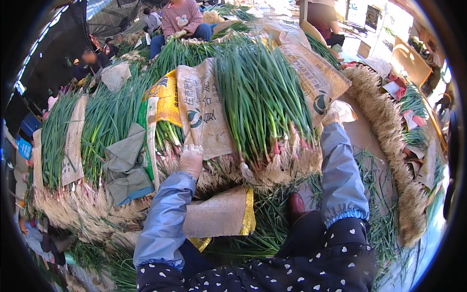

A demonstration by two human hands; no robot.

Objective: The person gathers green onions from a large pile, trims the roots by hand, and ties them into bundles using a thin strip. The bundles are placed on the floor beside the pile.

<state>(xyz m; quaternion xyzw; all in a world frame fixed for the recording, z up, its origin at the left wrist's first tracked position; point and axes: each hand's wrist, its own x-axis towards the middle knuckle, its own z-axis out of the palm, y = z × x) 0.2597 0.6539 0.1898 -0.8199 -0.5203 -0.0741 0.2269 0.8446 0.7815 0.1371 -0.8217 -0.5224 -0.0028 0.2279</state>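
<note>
My left hand [191, 160], in a pale glove, is closed on the lower edge of a beige woven fertilizer sack [204, 109]. Right of that sack lies a thick bundle of green onions or garlic shoots [261, 98], its leaves pointing away and its pale, tangled roots towards me. My right hand [334, 115], gloved too, grips the near corner of another printed woven sack [310, 76] at the bundle's right side. Under the left sack's edge more rooty stalks show, beside a yellow sack [169, 96]. Both forearms wear blue-grey sleeve covers.
More shoots [109, 116] stretch left, with a grey cloth [127, 164] over them. A beige sack [215, 215] with a yellow edge hangs below. Loose leaves [266, 226] litter the floor. A long row of roots [386, 146] stands right. A person [182, 20] sits behind the pile; others are farther back.
</note>
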